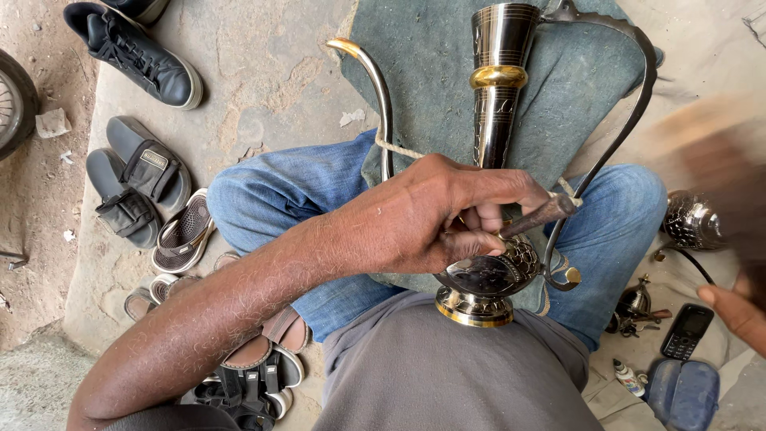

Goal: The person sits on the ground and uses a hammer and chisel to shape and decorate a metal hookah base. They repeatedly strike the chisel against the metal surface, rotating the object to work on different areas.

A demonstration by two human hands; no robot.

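- One metal jug (487, 275) lies across the person's lap, on blue jeans (279, 191) and a grey-green cloth (431, 64).
- Its long axis runs away from the person: the gold-rimmed foot is nearest the belly, and the tall neck with a gold band points up the picture toward the ground ahead.
- Its thin curved spout rises on the left, gold tip pointing away; the dark looping handle arcs on the right.
- A pale cord (399, 149) crosses spout and neck.
- Left hand (423, 215), grip closed: the fingers pinch a short dark punch (542, 215) whose tip rests on the jug's patterned belly; the tool slants up to the right.
- Right hand (710, 175) is a raised blur at the right edge; I cannot tell whether its grip is closed or on what.
- Right of the knee on the ground: a black keypad phone (688, 331), a blue case (682, 393), a small white tube (628, 377) with a coloured label, and another shiny metal piece (690, 219).
- Left: sandals (144, 183) and a black sneaker (136, 52).
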